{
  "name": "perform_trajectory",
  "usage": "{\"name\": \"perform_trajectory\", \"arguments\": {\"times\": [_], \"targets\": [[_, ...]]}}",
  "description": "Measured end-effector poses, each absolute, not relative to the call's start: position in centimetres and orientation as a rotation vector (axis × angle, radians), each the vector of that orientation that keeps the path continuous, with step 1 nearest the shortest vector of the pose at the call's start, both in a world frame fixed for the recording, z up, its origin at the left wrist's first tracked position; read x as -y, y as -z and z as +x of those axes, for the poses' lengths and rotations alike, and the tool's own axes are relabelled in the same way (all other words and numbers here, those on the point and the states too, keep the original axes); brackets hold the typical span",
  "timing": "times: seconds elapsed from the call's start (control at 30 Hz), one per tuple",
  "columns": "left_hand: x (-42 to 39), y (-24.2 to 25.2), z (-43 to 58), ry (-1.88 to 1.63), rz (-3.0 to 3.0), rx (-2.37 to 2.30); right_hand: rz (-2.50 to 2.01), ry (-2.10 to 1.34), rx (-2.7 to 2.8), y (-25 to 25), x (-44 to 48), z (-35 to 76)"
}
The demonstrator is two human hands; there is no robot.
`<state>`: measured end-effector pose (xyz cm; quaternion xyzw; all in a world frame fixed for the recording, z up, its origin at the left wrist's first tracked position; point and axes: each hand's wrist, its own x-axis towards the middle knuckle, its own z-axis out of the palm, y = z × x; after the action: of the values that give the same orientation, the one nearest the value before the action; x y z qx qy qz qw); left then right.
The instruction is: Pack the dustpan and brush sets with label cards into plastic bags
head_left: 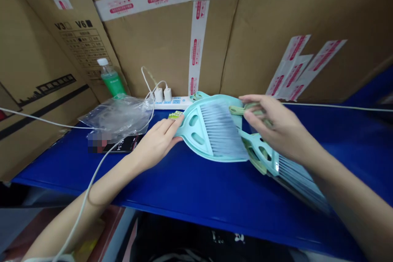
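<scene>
My left hand (159,141) is closed around the handle end of a light blue hand brush (204,127), whose bristles lie over a matching dustpan (196,153). My right hand (272,120) has its fingers curled round a pale green handle (237,110); what that handle belongs to is mostly hidden and blurred. Just below the right hand is a second light blue brush (265,157), its bristles pointing to the lower right. A green piece (258,161) shows under it. Behind the left-hand set, more of a light blue dustpan (230,100) is visible.
A white power strip (181,102) with plugged-in chargers stands against the cardboard wall (153,49). On the left are a green bottle (113,80), a clear plastic bag (119,110) and a phone (123,144). A white cable (98,168) crosses my left forearm above the blue table (184,188).
</scene>
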<state>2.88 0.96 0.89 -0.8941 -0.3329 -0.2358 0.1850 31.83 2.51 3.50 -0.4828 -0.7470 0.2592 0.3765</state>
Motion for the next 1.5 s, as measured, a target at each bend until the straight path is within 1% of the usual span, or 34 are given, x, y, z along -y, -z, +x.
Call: {"name": "perform_trajectory", "arguments": {"times": [0.07,0.13,0.23,0.4,0.5,0.6,0.67,0.77,0.9,1.03,1.17,1.27,1.33,1.37,1.4,1.5], "targets": [[-1.4,-1.2,3.2,0.687,-2.473,0.925,-1.105,-0.148,2.003,-4.0,-1.3,31.1],[-1.9,-1.7,3.8,0.708,-2.446,0.905,-0.939,0.064,2.208,-3.8,-0.1,30.1],[-2.6,-2.2,5.4,0.699,-2.436,0.875,-0.908,0.203,2.33,-2.5,0.6,29.0],[-3.8,-2.6,8.2,0.586,-2.485,0.861,-1.009,0.27,2.276,-1.1,-0.7,29.4],[-4.9,-3.5,9.1,0.492,-2.526,0.902,-1.073,0.435,2.249,-1.8,-1.1,30.4],[-6.4,-5.0,9.3,0.439,-2.496,1.099,-1.211,0.636,2.202,-3.5,-0.6,31.4],[-7.7,-6.1,9.1,0.446,-2.432,1.235,-1.346,0.688,2.131,-4.7,0.1,32.0],[-10.0,-7.3,8.8,0.401,-2.435,1.278,-1.54,0.692,2.064,-5.7,0.9,32.7],[-12.9,-8.3,8.7,0.279,-2.554,1.256,-1.74,0.624,2.197,-5.0,0.4,34.3],[-14.9,-8.7,9.0,0.16,-2.685,1.213,-1.73,0.21,2.466,-3.5,-0.9,36.3],[-16.5,-8.5,9.8,0.1,-2.758,1.193,-1.491,-0.182,2.677,-3.4,-1.1,37.3],[-17.5,-8.3,10.3,0.075,-2.785,1.191,-1.449,-0.439,2.718,-4.4,-1.0,37.5],[-17.9,-8.2,10.7,0.06,-2.803,1.182,-1.5,-0.58,2.629,-5.1,-1.6,37.9],[-18.0,-8.2,10.8,0.052,-2.813,1.175,-1.55,-0.586,2.545,-5.2,-2.1,38.1],[-18.1,-8.2,11.0,0.045,-2.821,1.17,-1.619,-0.521,2.438,-5.1,-2.8,38.4],[-18.4,-7.8,11.6,0.024,-2.836,1.161,-1.856,-0.104,2.131,-3.7,-5.3,39.4]]}}
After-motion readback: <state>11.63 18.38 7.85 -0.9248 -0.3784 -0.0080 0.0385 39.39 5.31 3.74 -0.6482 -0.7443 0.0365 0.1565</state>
